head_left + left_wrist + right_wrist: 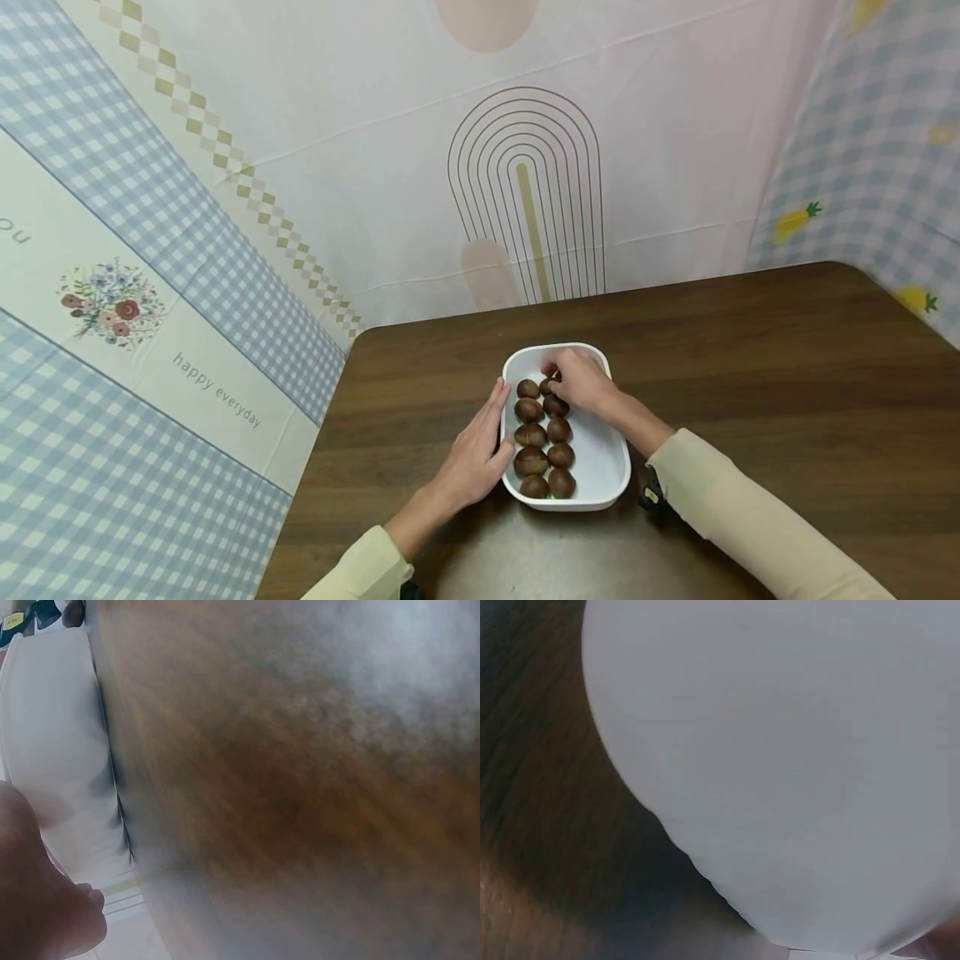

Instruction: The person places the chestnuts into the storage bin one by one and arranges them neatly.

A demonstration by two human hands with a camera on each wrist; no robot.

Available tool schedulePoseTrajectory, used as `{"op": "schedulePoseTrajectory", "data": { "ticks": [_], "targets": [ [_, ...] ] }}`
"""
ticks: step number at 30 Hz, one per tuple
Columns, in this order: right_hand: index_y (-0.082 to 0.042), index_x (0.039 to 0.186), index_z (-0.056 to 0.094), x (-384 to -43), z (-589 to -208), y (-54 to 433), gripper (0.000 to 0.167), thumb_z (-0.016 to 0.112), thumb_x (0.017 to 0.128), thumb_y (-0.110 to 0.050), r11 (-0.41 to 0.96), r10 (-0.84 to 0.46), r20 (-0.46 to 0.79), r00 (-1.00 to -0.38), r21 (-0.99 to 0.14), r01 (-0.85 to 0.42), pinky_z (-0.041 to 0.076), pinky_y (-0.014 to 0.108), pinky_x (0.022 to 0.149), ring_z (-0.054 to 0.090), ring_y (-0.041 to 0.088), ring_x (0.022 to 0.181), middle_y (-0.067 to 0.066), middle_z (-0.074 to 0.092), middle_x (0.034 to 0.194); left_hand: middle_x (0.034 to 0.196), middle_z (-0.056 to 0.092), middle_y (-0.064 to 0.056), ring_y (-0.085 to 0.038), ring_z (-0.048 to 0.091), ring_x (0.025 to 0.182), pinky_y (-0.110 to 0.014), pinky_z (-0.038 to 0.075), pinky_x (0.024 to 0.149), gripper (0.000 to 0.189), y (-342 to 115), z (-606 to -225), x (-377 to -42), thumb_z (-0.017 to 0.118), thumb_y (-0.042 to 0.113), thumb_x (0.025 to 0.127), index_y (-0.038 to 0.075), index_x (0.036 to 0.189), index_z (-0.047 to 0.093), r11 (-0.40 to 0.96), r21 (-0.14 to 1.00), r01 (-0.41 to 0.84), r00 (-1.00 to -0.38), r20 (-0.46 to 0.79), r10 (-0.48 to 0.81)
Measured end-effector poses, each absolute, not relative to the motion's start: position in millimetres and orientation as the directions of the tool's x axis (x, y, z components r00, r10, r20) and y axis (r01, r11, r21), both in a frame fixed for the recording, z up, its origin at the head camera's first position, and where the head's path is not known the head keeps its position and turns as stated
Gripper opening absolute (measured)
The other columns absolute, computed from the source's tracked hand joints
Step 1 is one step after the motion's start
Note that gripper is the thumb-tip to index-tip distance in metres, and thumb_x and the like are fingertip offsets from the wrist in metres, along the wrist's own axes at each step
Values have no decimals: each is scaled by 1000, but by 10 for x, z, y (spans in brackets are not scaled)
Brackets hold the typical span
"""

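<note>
A white rectangular tray (618, 467) with rounded corners holds brown chestnuts (530, 435) set in two lengthwise rows along its left half. My left hand (474, 454) rests against the tray's left wall with its fingers fairly straight; the left wrist view shows part of this hand (45, 900) beside the tray's outer side (60, 727). Over the far end of the right row, my right hand (583, 382) reaches in and pinches a chestnut (548, 387), its fingertips partly hidden. Mostly the tray's white side (780, 765) fills the right wrist view.
The tray stands on a dark brown wooden table (750, 375). Behind the table hangs a pale patterned cloth (375, 167), with checked cloth (247, 275) on the left and more (885, 142) on the right. A dark wrist device (651, 493) is on the right forearm.
</note>
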State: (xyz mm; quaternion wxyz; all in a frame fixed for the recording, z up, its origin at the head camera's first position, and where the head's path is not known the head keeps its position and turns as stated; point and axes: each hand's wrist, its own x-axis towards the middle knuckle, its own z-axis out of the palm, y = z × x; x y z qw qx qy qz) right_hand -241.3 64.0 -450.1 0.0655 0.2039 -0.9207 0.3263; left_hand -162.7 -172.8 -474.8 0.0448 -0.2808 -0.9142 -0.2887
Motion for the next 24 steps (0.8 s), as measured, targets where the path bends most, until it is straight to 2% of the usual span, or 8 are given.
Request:
{"op": "schedulePoseTrajectory", "data": {
  "ticks": [4, 9, 19, 24],
  "targets": [
    [2, 103, 78, -2397, -4477, 645, 17, 74, 86, 4, 702, -326, 253, -911, -581, -413, 60, 46, 82, 74, 31, 93, 15, 78, 98, 177, 16, -4, -20, 26, 159, -47, 35, 122, 77, -1727, -4746, -1624, 50, 21, 98, 7, 170, 24, 677, 505, 535, -841, 238, 486],
    [4, 114, 77, -2354, -4361, 673, 21, 73, 93, 3, 686, -314, 236, -919, -613, -392, 59, 49, 92, 72, 36, 105, 18, 77, 110, 177, 16, -6, -21, 26, 158, -47, 35, 122, 77, -1726, -4741, -1629, 51, 21, 99, 6, 169, 24, 673, 505, 541, -837, 242, 491],
    [6, 128, 71, -2267, -3989, 984, 29, 68, 100, 0, 612, -288, 286, -914, -679, -406, 57, 54, 97, 69, 43, 117, 23, 72, 126, 176, 20, -11, -23, 29, 158, -48, 37, 121, 75, -1720, -4722, -1613, 52, 19, 100, 3, 168, 26, 666, 483, 568, -821, 270, 503],
    [5, 128, 70, -2234, -3848, 1200, 30, 71, 98, 0, 609, -262, 329, -907, -673, -420, 57, 54, 95, 71, 41, 114, 23, 72, 127, 176, 21, -12, -23, 29, 158, -49, 36, 121, 75, -1717, -4731, -1615, 51, 19, 100, 3, 168, 25, 665, 489, 565, -823, 270, 501]
  ]
}}
